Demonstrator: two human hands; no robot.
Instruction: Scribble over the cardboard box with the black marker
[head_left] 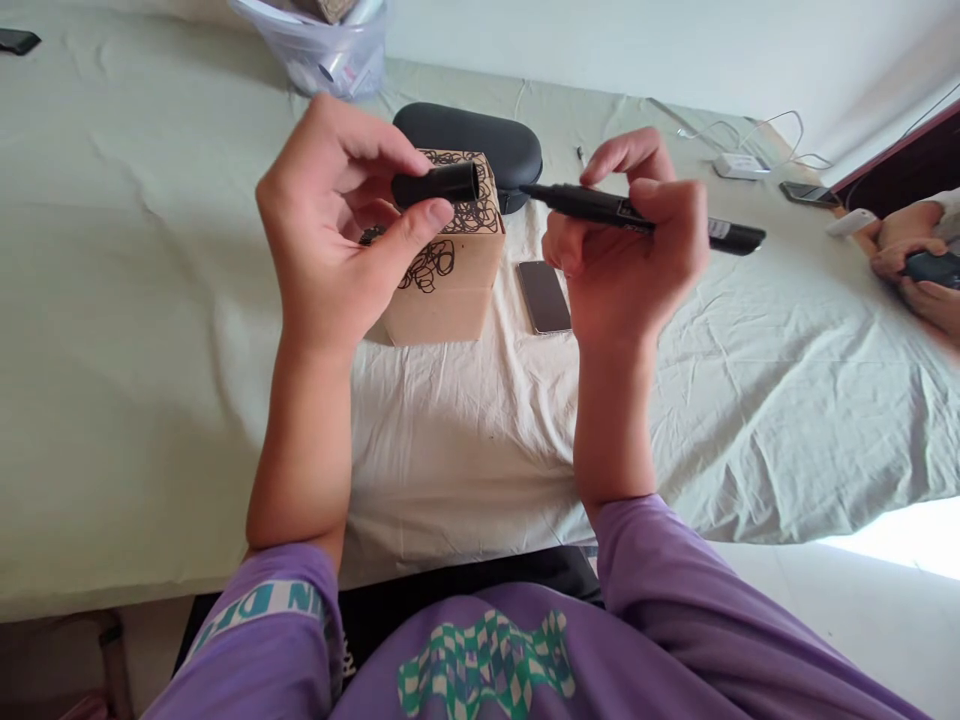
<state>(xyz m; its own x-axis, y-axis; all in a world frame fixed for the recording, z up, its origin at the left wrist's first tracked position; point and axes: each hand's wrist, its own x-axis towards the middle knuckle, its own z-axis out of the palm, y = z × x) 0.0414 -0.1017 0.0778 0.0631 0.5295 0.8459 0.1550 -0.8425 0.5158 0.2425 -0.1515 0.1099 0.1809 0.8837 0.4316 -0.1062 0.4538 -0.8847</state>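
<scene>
My left hand (337, 200) pinches a black marker cap (442, 185) between thumb and fingers, its hollow end facing right. In my right hand (630, 230) is an uncapped black marker (592, 205), tip pointing left toward the cap; a gap separates the two. Behind and below the cap stands a brown cardboard box (442, 300) on the cloth. Black looping scribbles cover much of its top and part of its front face, and my left hand hides some of them.
A black hard case (472, 135) lies behind the box, and a phone (544, 297) rests to its right. At the back stands a clear plastic tub (330, 50) of items. A white adapter (741, 166) with cables lies far right, near another person's hands (911, 250).
</scene>
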